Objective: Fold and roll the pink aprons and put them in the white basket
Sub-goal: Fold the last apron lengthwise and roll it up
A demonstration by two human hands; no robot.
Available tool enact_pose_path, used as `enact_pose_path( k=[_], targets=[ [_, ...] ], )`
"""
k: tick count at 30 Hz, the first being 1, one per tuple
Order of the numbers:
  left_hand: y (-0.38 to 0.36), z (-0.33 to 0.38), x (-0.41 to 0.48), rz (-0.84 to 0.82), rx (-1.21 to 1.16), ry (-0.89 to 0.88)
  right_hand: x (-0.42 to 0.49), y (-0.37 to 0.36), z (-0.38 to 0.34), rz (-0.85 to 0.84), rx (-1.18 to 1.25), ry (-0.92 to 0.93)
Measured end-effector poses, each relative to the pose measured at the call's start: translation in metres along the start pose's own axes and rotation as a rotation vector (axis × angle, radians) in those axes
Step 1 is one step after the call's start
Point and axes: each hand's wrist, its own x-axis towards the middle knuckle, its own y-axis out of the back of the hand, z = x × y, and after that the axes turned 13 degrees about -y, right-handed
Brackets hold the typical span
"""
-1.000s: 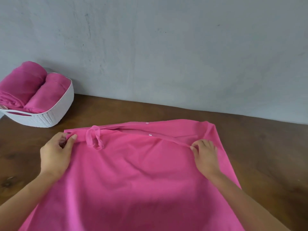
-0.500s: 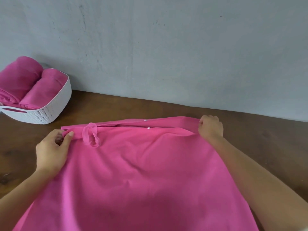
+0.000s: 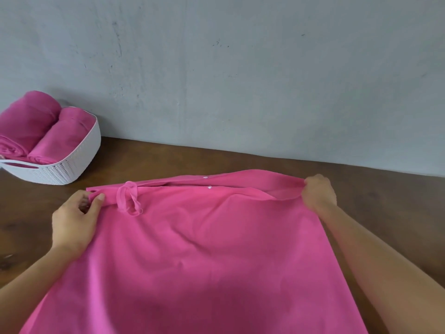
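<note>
Apron (image 3: 204, 249) flat on table (image 3: 385, 189), ctr; basket (image 3: 72, 169) far left w/ two rolls (image 3: 60, 138) inside.

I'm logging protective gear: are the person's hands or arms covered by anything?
No. The left hand and right hand are bare: no gloves, rings or watch. The left forearm and right forearm show no sleeve as far as the picture reaches.

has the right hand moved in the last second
Yes: the right hand went forward toward the grey wall and now grips the far right corner of the pink cloth apron.
</note>
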Motion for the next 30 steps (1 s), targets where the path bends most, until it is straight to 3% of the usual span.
enact_pose_path(
  k=[7,16,30],
  targets=[
    [0.004,-0.002,0.001,-0.019,-0.033,0.008,-0.023,0.019,0.037,0.132,-0.168,0.125],
    [0.015,-0.005,0.008,-0.050,-0.159,0.070,-0.057,0.036,0.070,0.278,-0.228,0.113],
    [0.032,0.000,0.008,-0.120,-0.185,0.048,-0.132,0.035,0.103,0.113,-0.059,0.011]
  ],
)
